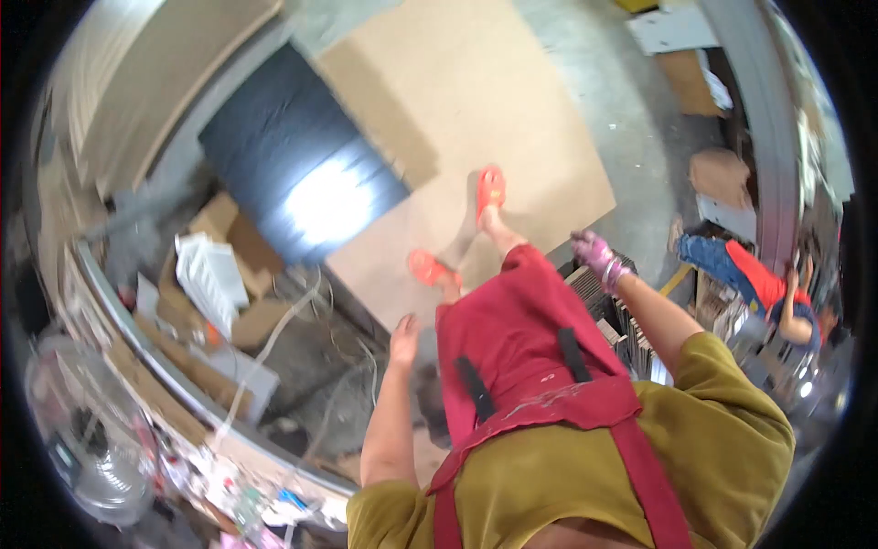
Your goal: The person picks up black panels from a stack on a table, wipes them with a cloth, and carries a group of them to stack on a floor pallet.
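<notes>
My bare left hand (404, 340) hangs by the left side of my red apron (530, 320), fingers stretched and nothing in them. On the right, my right hand (599, 259) wears a pink patterned glove. Its fingers are loosely bent and somewhat apart, with no held thing visible. Just below that hand in the picture, partly hidden by my forearm and apron, stands a stack of thin brown boards (590, 285); whether the glove touches it I cannot tell. My feet, in orange shoes (491, 188), stand on a large tan sheet of board (476, 101) on the floor.
A shiny black panel (265, 137) lies left of the tan sheet. Cardboard and white folded pieces (208, 274) crowd the left, with loose cables (274, 343) and a fan (101, 457). Another person in blue trousers (713, 261) is at the right, near a metal post (777, 137).
</notes>
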Action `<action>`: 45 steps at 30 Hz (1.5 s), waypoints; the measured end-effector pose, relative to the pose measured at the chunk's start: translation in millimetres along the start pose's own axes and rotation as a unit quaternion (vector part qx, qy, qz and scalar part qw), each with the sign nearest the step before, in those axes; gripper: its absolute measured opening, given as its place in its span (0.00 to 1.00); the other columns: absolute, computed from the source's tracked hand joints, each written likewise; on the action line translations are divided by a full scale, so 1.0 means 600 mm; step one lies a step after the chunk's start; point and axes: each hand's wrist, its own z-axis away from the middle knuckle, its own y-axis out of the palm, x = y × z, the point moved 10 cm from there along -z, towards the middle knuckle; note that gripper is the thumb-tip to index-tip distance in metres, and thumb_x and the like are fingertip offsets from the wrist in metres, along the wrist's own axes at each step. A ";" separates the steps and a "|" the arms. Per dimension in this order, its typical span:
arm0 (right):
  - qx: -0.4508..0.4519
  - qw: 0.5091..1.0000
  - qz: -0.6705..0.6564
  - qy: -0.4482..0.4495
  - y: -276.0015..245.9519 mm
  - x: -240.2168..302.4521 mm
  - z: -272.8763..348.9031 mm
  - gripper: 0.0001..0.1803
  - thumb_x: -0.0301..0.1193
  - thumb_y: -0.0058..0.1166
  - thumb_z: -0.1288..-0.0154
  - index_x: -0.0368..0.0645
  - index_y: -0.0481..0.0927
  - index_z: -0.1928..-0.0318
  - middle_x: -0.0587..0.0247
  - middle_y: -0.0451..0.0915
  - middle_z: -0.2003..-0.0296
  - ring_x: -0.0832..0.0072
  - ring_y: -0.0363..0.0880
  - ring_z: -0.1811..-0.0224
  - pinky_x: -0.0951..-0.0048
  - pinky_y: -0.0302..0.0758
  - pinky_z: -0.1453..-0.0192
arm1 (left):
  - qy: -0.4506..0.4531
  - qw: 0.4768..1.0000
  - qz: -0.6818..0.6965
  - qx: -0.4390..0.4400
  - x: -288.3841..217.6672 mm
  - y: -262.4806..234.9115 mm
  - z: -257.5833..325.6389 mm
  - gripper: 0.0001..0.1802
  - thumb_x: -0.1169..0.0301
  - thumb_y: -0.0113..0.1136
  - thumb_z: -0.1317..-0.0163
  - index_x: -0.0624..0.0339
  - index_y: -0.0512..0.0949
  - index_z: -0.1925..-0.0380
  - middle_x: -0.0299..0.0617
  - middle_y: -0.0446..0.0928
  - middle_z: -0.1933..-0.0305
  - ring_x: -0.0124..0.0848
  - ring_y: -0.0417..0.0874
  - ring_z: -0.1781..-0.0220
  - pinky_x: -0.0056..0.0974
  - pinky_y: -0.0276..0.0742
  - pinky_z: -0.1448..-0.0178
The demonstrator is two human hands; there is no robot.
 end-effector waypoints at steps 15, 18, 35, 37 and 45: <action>-0.097 0.988 -0.051 0.105 -0.277 -0.290 0.189 0.20 0.43 0.48 0.41 0.42 0.80 0.56 0.56 0.80 0.64 0.66 0.80 0.61 0.64 0.76 0.58 | 0.034 0.998 -0.013 -0.060 -0.446 -0.187 -0.148 0.19 0.69 0.50 0.42 0.57 0.69 0.50 0.36 0.74 0.68 0.25 0.72 0.74 0.29 0.63 0.78; -0.142 0.985 0.016 0.100 -0.383 -0.259 0.202 0.19 0.43 0.47 0.42 0.43 0.80 0.58 0.52 0.79 0.63 0.61 0.79 0.57 0.63 0.75 0.53 | 0.055 0.991 -0.120 0.014 -0.697 0.022 -0.031 0.24 0.62 0.52 0.40 0.52 0.67 0.42 0.34 0.77 0.60 0.27 0.77 0.64 0.35 0.71 0.66; -0.241 0.939 -0.230 0.084 -0.626 -0.128 0.135 0.25 0.43 0.49 0.42 0.41 0.76 0.48 0.48 0.77 0.51 0.58 0.76 0.48 0.65 0.70 0.43 | 0.138 0.890 -0.415 0.132 -1.186 0.386 -0.166 0.19 0.62 0.50 0.39 0.57 0.71 0.49 0.38 0.76 0.57 0.29 0.77 0.62 0.32 0.70 0.66; -0.276 0.922 -0.252 0.105 -0.615 -0.204 0.135 0.24 0.43 0.49 0.42 0.41 0.76 0.49 0.50 0.76 0.50 0.59 0.75 0.47 0.65 0.70 0.43 | 0.134 0.875 -0.436 0.164 -1.261 0.443 -0.205 0.20 0.64 0.51 0.40 0.59 0.70 0.48 0.38 0.76 0.57 0.28 0.76 0.64 0.32 0.70 0.67; -0.115 0.988 -0.022 0.104 -0.563 -0.333 -0.040 0.22 0.41 0.43 0.39 0.51 0.74 0.45 0.62 0.72 0.44 0.68 0.71 0.42 0.60 0.66 0.39 | 0.298 0.834 -0.394 0.245 -1.601 0.775 -0.404 0.22 0.70 0.52 0.41 0.64 0.68 0.46 0.44 0.76 0.61 0.26 0.74 0.71 0.27 0.68 0.72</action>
